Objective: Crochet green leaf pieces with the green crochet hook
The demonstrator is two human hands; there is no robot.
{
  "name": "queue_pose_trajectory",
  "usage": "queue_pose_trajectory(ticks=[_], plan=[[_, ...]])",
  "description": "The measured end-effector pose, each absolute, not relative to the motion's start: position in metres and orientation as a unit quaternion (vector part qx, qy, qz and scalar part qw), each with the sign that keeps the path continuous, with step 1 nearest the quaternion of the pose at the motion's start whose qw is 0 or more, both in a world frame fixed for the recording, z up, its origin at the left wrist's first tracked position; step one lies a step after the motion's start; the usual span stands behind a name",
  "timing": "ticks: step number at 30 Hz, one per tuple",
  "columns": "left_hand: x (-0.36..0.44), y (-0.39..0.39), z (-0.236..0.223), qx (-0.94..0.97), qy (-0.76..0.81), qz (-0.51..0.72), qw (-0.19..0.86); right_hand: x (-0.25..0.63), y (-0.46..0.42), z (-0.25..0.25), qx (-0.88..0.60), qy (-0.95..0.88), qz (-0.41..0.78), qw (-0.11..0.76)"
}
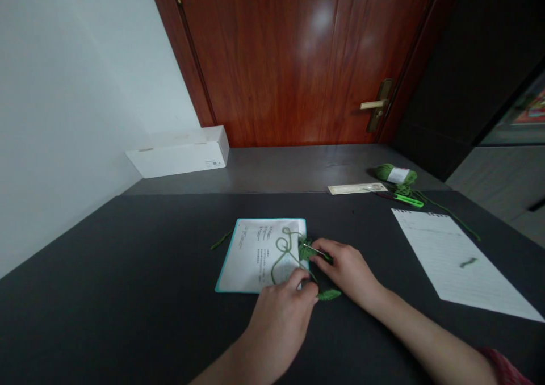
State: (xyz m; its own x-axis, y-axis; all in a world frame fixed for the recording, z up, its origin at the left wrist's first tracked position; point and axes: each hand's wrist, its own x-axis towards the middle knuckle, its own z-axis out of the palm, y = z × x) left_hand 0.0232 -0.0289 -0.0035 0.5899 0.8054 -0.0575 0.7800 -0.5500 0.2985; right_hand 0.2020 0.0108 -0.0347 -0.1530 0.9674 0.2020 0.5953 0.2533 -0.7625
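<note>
My right hand (347, 268) is closed around a crochet hook (315, 251) with a thin metal shaft and a green handle. The shaft lies across a green crocheted piece (305, 251) at the right edge of a printed sheet. Nearer to me, my left hand (287, 305) pinches green yarn (287, 251), whose loose loops lie over the sheet. A small green leaf-shaped piece (329, 295) sticks out beside the left fingertips; whether they grip it too is hidden.
Under the yarn lies the printed sheet on a teal-edged board (247, 260). A short yarn scrap (221, 241) is left of it. At right are lined paper (451, 260), a yarn ball (395, 174), a green-handled tool (409, 201) and a pale strip (349, 189). A white box (183, 155) stands behind.
</note>
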Motion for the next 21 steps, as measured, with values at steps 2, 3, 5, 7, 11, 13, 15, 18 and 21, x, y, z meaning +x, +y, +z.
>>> queue_pose_trajectory(ticks=[2, 3, 5, 7, 11, 13, 15, 18, 21], plan=[[0.019, -0.026, -0.003, 0.871, 0.468, 0.043, 0.142, 0.204, 0.011, -0.027, -0.544, -0.708, 0.274, 0.356], [0.016, -0.024, -0.002, 0.866, 0.48, 0.041, 0.135, 0.208, 0.01, -0.022, -0.543, -0.704, 0.279, 0.363], [0.009, -0.018, 0.0, 0.853, 0.507, 0.034, 0.118, 0.222, 0.008, -0.01, -0.547, -0.685, 0.29, 0.384], [0.0, -0.01, 0.002, 0.836, 0.539, 0.023, 0.099, 0.239, 0.005, 0.0, -0.552, -0.66, 0.308, 0.407], [-0.022, 0.009, 0.007, 0.809, 0.584, 0.019, 0.074, 0.262, 0.006, 0.008, -0.538, -0.638, 0.381, 0.398], [-0.035, 0.019, 0.009, 0.793, 0.606, 0.017, 0.062, 0.262, 0.006, 0.007, -0.524, -0.64, 0.424, 0.369], [-0.05, 0.027, 0.012, 0.776, 0.628, 0.017, 0.053, 0.257, 0.005, 0.005, -0.51, -0.643, 0.457, 0.342], [-0.075, 0.035, 0.016, 0.742, 0.669, 0.02, 0.038, 0.246, 0.003, 0.002, -0.499, -0.65, 0.48, 0.313], [-0.096, 0.04, 0.018, 0.72, 0.693, 0.03, 0.035, 0.241, 0.001, -0.001, -0.498, -0.657, 0.484, 0.295]])
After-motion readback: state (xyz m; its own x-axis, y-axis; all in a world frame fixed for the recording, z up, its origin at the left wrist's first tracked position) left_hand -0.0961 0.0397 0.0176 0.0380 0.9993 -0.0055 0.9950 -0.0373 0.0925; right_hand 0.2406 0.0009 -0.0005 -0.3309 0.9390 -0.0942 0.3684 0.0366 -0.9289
